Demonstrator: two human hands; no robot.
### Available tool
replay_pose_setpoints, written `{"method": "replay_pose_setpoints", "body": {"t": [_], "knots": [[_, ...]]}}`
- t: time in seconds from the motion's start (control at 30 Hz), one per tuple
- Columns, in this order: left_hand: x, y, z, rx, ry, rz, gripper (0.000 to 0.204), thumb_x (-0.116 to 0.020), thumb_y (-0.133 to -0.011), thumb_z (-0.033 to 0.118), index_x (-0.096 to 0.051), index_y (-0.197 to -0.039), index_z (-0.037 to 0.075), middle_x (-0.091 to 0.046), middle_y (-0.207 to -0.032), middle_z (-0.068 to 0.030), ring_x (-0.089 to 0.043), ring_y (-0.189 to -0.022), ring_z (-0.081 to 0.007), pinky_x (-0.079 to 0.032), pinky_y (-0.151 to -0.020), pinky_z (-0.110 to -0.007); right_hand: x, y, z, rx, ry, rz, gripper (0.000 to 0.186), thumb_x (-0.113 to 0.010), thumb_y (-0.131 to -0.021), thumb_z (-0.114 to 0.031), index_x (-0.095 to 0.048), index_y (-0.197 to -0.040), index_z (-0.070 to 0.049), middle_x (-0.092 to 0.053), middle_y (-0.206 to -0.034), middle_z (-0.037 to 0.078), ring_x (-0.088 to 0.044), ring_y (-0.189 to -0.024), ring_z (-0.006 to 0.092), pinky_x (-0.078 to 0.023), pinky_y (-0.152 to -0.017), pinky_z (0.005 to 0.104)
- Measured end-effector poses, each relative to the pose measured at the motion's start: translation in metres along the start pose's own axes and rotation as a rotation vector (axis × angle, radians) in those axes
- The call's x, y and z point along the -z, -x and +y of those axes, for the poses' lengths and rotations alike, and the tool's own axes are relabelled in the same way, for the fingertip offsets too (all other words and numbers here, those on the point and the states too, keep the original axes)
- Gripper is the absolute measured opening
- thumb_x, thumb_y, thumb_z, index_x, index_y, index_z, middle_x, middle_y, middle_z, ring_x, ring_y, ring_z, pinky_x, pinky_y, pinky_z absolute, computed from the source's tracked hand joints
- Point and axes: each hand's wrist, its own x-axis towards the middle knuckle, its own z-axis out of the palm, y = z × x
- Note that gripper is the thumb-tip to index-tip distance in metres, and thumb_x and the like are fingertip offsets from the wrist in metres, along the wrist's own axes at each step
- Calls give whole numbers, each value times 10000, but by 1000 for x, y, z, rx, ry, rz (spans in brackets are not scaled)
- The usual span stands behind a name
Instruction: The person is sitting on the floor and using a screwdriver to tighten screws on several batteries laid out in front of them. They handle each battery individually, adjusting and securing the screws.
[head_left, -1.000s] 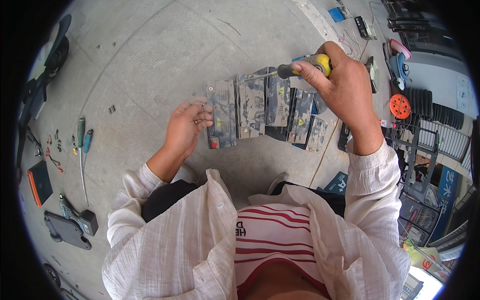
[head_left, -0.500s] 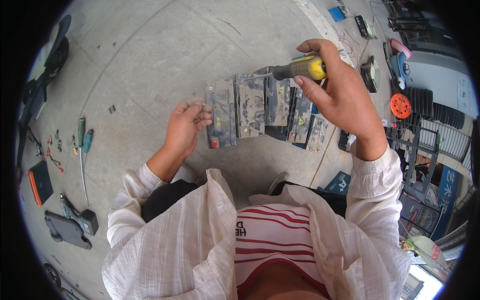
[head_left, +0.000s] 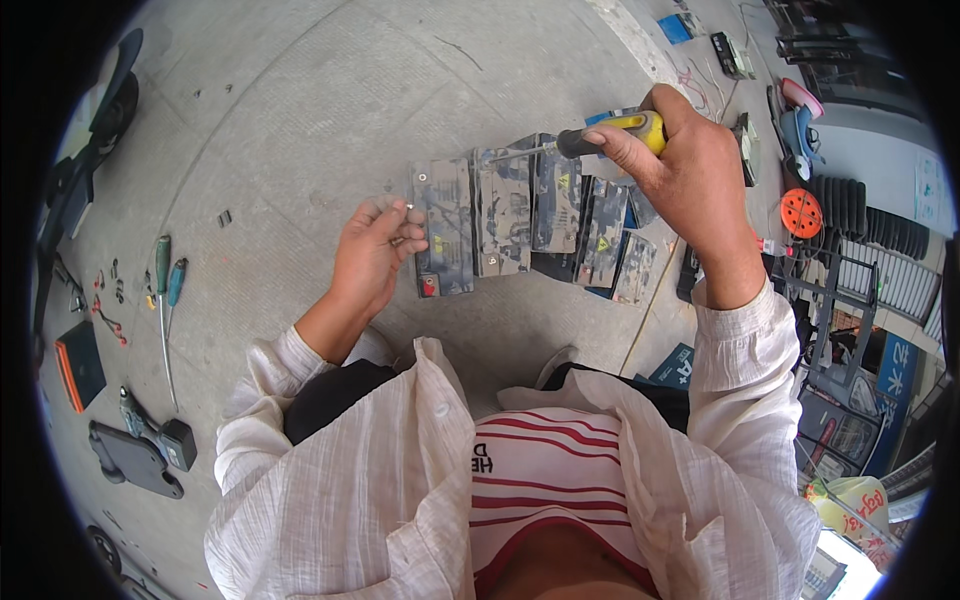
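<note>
My right hand (head_left: 700, 180) grips a screwdriver (head_left: 612, 136) by its yellow and dark handle, thumb along the near side. Its thin shaft runs left, with the tip at the far end of a dusty battery (head_left: 503, 215), the second in a row. Beside the leftmost battery (head_left: 443, 230), my left hand (head_left: 375, 250) has thumb and fingers pinched together. Something tiny and pale shows at those fingertips, too small to name. More dirty batteries, among them a third one (head_left: 556, 200) and a fourth (head_left: 603, 232), stand to the right, partly under my right hand.
Two more screwdrivers (head_left: 163, 280) lie on the concrete at left. Near them are an orange-and-black box (head_left: 80, 366), a power tool (head_left: 158, 430) and small loose parts. At right are an orange disc (head_left: 801, 212), a metal frame (head_left: 840, 330) and a bag (head_left: 855, 510).
My right hand has shifted slightly right and turned, its fingers now wrapped round the handle's end. The screwdriver has slid a little right. My left hand has barely moved.
</note>
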Motion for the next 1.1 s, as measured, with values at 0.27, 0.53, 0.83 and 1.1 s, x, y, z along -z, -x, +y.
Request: {"method": "replay_pose_setpoints", "body": {"t": [0.27, 0.53, 0.83, 1.1], "knots": [[0, 0, 2, 10, 9, 19, 119, -536, -1044, 179, -559, -1056, 63, -663, -950, -75, -635, -775, -116, -565, -716, -267, -4, 1, 0, 194, -77, 117, 499, -759, -847, -498, -584, -928, -38, -600, -571, 123, -641, -529, 319, -498, -499, 373], [5, -3, 0, 76, 179, -63, 137, -508, -1057, 186, -547, -1056, 54, -649, -972, -89, -626, -791, -138, -568, -715, -279, -4, 1, -1, 343, -341, 99, 397, -771, -873, -338, -590, -1031, -21, -643, -713, 165, -672, -659, 336, -523, -594, 391], [6, -4, -1, 135, 260, -89, 156, -489, -1066, 255, -529, -989, 126, -559, -877, -20, -489, -738, -129, -454, -691, -279, -10, 1, -6, 249, -375, 162, 399, -742, -894, -375, -598, -1039, -33, -639, -665, 137, -665, -609, 345, -510, -550, 387], [6, -1, 0, 127, 192, -30, 133, -478, -1064, 238, -522, -977, 148, -541, -871, -5, -457, -742, -126, -424, -704, -278, -1, 3, -9, 125, -336, 51, 382, -721, -917, -345, -576, -1112, -51, -641, -679, 136, -670, -627, 357, -510, -553, 395]]}}
